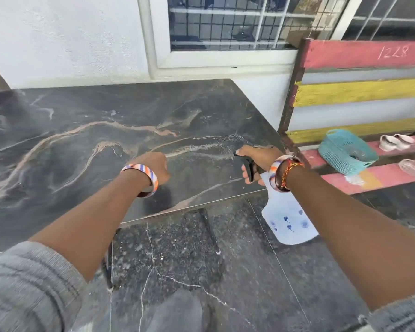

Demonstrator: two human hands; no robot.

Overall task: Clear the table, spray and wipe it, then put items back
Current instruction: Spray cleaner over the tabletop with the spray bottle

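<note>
The right hand's (254, 161) fingers (246, 172) curl round the black trigger head of a spray bottle (286, 219), squeezing or at least gripping it; the pale bottle with small blue prints hangs below the wrist, past the desk's near right corner, at about four o'clock from the desk's (86, 121) middle. The left hand (155, 167) is over the dark marbled top near its front edge, knuckles up, fingers tucked under; whether they hold anything I cannot tell. Both wrists wear striped bangles. At two o'clock, beside the desk, a painted bench (369, 91) carries a teal basket (345, 152) and pale shoes (395, 142).
</note>
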